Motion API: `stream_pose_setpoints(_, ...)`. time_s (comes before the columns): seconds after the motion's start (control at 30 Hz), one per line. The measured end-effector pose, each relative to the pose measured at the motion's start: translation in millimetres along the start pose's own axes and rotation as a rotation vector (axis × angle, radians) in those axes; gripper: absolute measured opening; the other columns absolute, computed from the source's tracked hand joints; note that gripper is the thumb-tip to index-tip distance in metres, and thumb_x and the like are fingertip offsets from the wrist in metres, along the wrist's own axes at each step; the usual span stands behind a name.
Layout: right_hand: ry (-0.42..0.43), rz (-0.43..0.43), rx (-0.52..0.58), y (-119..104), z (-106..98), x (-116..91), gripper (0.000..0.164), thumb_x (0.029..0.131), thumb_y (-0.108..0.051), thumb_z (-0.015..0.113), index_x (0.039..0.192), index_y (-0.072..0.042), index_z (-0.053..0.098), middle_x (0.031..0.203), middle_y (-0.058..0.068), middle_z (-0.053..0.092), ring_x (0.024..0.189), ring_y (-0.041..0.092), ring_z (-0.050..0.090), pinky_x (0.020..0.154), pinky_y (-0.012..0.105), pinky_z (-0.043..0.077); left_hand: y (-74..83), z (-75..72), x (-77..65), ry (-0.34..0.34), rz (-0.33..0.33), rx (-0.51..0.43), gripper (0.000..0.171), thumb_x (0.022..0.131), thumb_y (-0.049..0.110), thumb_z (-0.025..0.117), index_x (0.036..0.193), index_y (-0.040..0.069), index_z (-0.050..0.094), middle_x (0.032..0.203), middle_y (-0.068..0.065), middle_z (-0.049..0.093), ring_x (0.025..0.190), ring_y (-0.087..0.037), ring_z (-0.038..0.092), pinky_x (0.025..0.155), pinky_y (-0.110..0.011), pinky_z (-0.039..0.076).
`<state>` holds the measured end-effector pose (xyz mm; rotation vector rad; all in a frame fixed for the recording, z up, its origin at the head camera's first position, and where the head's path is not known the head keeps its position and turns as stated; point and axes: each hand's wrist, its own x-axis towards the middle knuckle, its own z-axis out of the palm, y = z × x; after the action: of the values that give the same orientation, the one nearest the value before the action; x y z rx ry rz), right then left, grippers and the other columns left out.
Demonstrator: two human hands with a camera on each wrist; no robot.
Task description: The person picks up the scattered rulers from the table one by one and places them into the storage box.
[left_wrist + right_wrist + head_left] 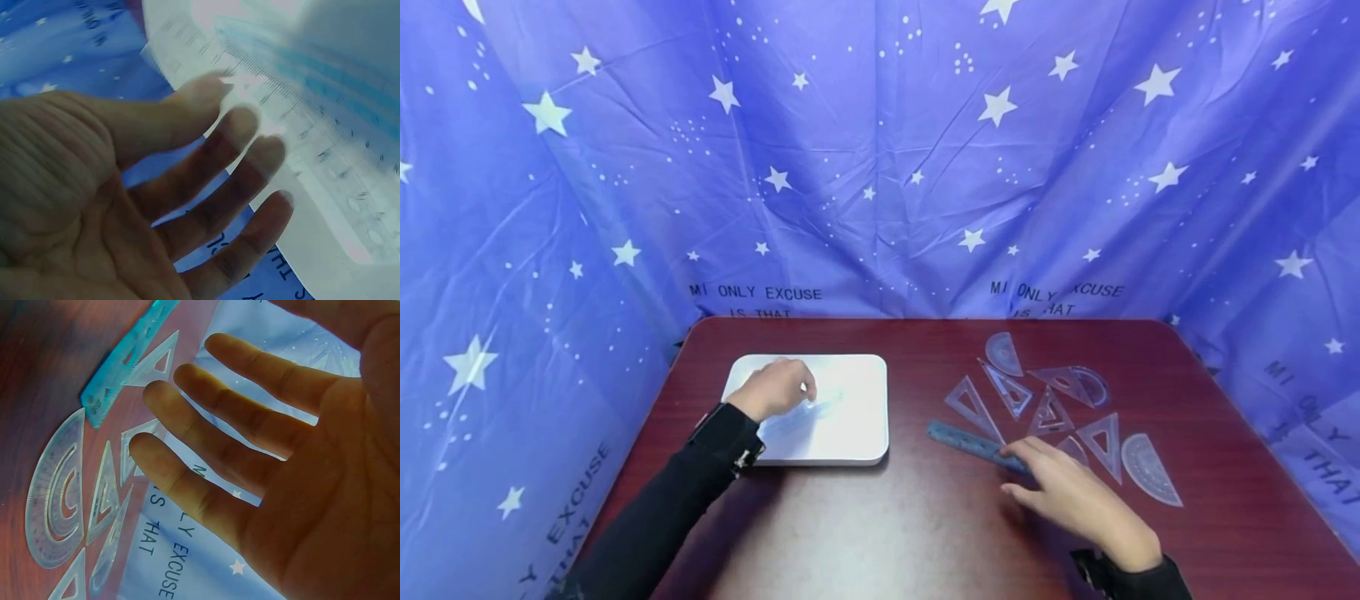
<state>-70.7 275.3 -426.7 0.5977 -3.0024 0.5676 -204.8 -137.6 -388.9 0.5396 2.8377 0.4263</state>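
Observation:
My left hand [778, 389] hangs over a white tray [857, 425], fingers pointing down into it. In the left wrist view, the fingers [215, 206] are spread and loosely bent. Beyond their tips a clear ruler [312, 147] with fine marks lies in the tray, beside a blurred blue strip [312, 69]. Whether the fingertips touch the ruler is unclear. Over the near end of a translucent blue ruler [966, 442] is my right hand [1067, 492], palm down. The right wrist view shows its fingers [206, 419] stretched and apart, holding nothing.
Right of the tray lie several clear set squares [1105, 442] and protractors [1150, 468], some overlapping, on the dark red table [917, 350]. A blue curtain [880, 167] with white stars hangs behind the table and along both sides.

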Motion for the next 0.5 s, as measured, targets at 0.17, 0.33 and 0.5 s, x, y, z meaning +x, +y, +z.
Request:
stream_pose_setpoints(0.17, 0.010, -0.013, -0.011, 3.8, 0.5, -2.6, 0.040, 0.086, -0.028, 0.090, 0.120, -0.013, 0.074, 0.117, -0.001, 0.075, 0.106, 0.024, 0.074, 0.090, 0.047, 0.062, -4.7, 1.6, 13.3, -0.057, 0.028, 0.052, 0.020, 0.088, -0.003, 0.073, 0.083, 0.012, 0.086, 0.101, -0.002, 0.082, 0.121, -0.034, 0.072, 0.120, -0.059, 0.047)
stream_pose_setpoints(0.33, -0.003, 0.009, -0.001, 6.8, -1.2, -4.4, 0.041, 0.087, -0.027, 0.090, 0.121, -0.012, 0.074, 0.119, 0.000, 0.074, 0.107, 0.024, 0.073, 0.090, 0.048, 0.061, -9.2, 6.9, 22.2, -0.058, 0.087, 0.096, 0.023, 0.089, -0.005, 0.067, 0.071, 0.004, 0.078, 0.078, -0.003, 0.074, 0.089, -0.026, 0.073, 0.128, -0.053, 0.039)
stream_pose_setpoints(0.5, -0.029, 0.022, 0.007, 9.2, -3.1, -4.9, 0.042, 0.088, -0.027, 0.089, 0.123, -0.011, 0.074, 0.121, 0.003, 0.074, 0.108, 0.026, 0.073, 0.090, 0.050, 0.061, -10.2, 11.3, 23.6, -0.021, 0.095, 0.105, 0.030, 0.089, -0.009, 0.061, 0.065, 0.007, 0.069, 0.069, -0.001, 0.068, 0.068, -0.016, 0.061, 0.115, -0.048, 0.052)
